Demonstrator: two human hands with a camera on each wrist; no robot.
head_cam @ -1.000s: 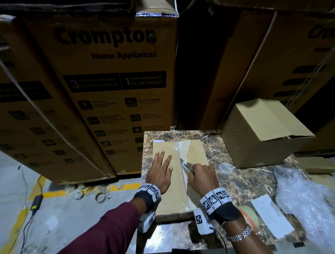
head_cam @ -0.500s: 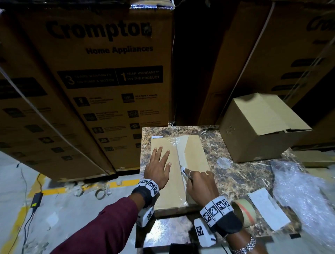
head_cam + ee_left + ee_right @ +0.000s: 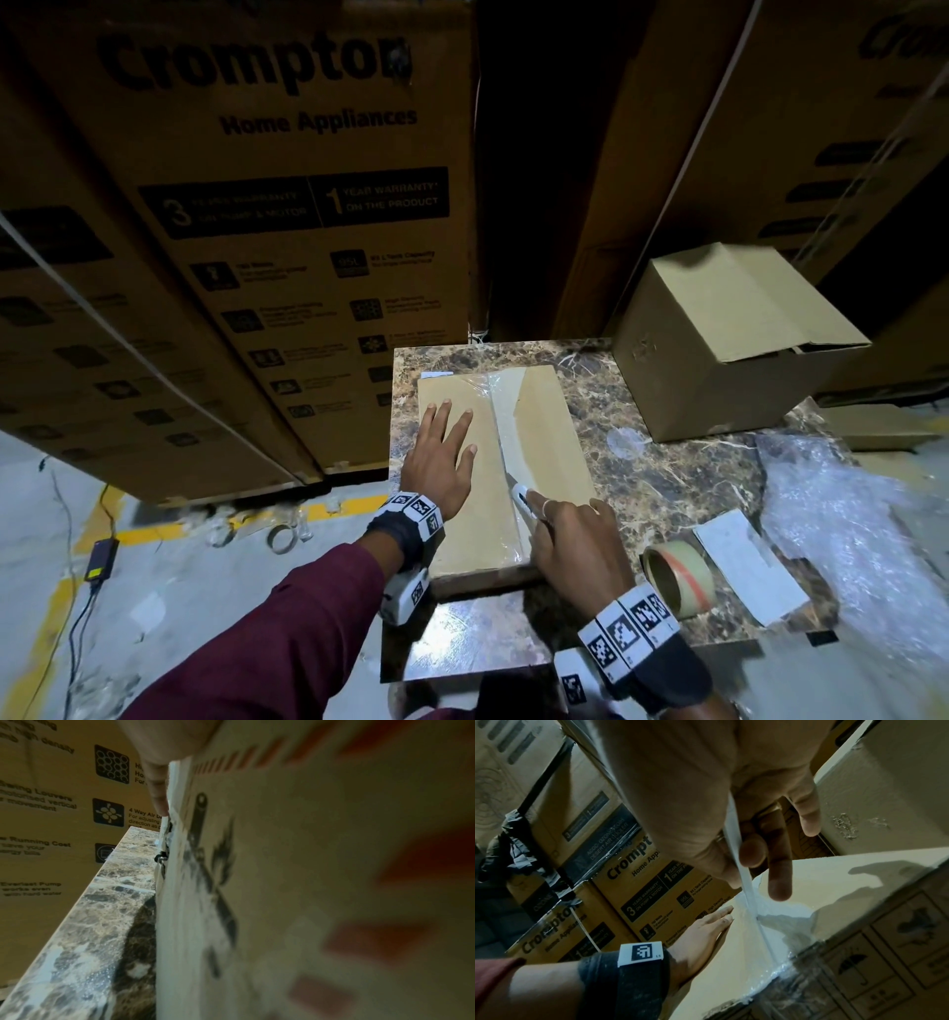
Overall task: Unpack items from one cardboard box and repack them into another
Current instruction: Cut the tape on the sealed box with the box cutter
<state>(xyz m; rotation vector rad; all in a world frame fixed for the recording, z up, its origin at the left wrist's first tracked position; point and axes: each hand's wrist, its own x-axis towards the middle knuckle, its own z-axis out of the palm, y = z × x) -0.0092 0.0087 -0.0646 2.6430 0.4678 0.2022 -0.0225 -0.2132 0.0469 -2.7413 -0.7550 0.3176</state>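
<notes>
**Operator:** While my left hand (image 3: 442,465) lies flat, fingers straight, on the top of the taped cardboard box (image 3: 464,519), my right hand (image 3: 575,545) has its grip clenched round a white box cutter (image 3: 523,497), the tip on the clear tape seam (image 3: 506,426). That box sits on the marble bench (image 3: 683,478), near its left edge.

**Assistant:** What worries you?

**Operator:** The flat hand is just beside the seam. If the cutter skids sideways on the glossy tape, I judge it could reach those fingers.

**Assistant:** And the contents?

**Operator:** They are hidden, so I cannot tell how close they sit beneath the flaps. Pressing too deep may score them. Pushing hard could also slide the box toward the bench edge.

**Assistant:** And the other box?

**Operator:** The second cardboard box (image 3: 729,349) stands at the far right of the bench, well apart, flaps folded over. A tape roll (image 3: 677,578) lies close by my right wrist; a careless pull-back could knock it.
</notes>
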